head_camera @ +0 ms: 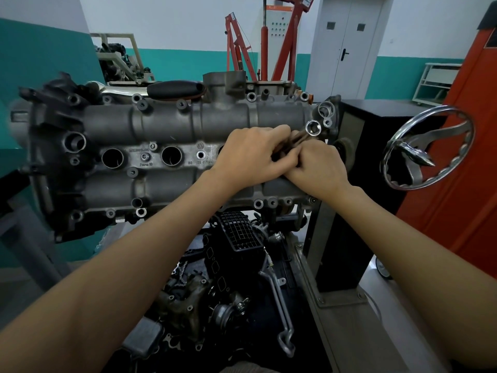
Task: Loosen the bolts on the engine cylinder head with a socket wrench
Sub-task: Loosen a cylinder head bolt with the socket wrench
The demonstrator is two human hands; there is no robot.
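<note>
Where the view begins at the bottom edge, two bare forearms are seen reaching forward over a heap of loose black engine parts (pixel 236 265) lying below the stand. Just beyond, the cylinder head (pixel 166 125) is mounted lengthwise across the frame, with round plug holes along its middle and bolt bosses along both long edges. Over its right-hand part the two hands are brought together, touching. The left hand (pixel 250 154) is curled, fingers wrapped round the dark handle of the socket wrench (pixel 298 137); the right hand (pixel 317 165) is curled round the same handle just beside it. The wrench shaft is mostly hidden by the fingers; its bright open socket end (pixel 314 127) is seen projecting past the knuckles, pointing up and to the right, near the head's right end. Whether it is seated on a bolt cannot be told. To the right, a chrome handwheel (pixel 427 149) is fixed to the black stand (pixel 371 111). Farther back, a red hoist (pixel 269 44) and a grey door (pixel 347 41) are noted against the teal-and-white wall.
</note>
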